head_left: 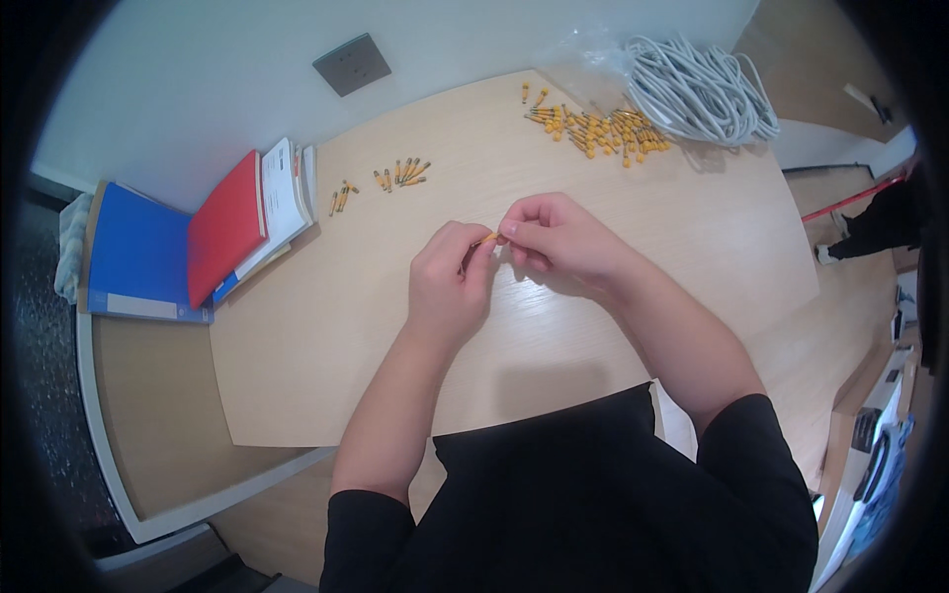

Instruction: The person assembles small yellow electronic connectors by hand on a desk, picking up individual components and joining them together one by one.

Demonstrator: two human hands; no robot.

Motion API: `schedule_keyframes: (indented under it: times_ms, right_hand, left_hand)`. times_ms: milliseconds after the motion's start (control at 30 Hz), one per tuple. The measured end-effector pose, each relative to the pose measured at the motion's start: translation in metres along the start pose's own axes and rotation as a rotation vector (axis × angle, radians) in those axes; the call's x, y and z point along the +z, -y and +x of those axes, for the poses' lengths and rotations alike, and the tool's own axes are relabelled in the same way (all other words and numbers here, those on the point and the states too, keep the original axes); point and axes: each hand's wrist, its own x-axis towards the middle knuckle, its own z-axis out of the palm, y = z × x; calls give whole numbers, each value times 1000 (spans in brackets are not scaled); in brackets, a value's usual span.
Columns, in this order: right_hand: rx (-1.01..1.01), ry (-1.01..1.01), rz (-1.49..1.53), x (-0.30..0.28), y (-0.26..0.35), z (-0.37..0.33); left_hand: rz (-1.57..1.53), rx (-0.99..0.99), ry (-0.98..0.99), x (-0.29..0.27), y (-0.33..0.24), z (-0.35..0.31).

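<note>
Above the middle of the table, my left hand (pixel 455 272) and my right hand (pixel 556 239) meet with their fingertips almost touching. Between them is a small yellow piece with a darker metal part (pixel 486 239), much like a wall plug with a screw; the fingers cover most of it. Both hands are closed in a pinch, one at each end of it. Beyond my left hand lies a loose group of similar yellow and metal pieces (pixel 405 173), with a few more (pixel 341 196) to its left. A larger heap of them (pixel 613 130) spreads at the far right.
A coiled grey cable (pixel 697 94) lies at the table's far right corner beside a clear plastic bag (pixel 583 64). Blue (pixel 138 257) and red (pixel 227 227) folders with papers lean at the left. A wall socket (pixel 352 65) is behind. Another person's dark-clothed legs (pixel 875 222) show at right.
</note>
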Motion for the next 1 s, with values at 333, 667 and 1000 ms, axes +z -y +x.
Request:
schedule_keyframes:
  times_ms: [333,667,1000]
  right_hand:
    - [-25,10,-38,3,4,-2]
    - [56,20,-77,1,0,-1]
    - [-29,-315,-168,-27,29,-1]
  left_hand:
    - [-26,-8,14,0,1,-1]
    - [1,-3,69,0,3,-2]
    - [53,-124,-26,-16,9,6]
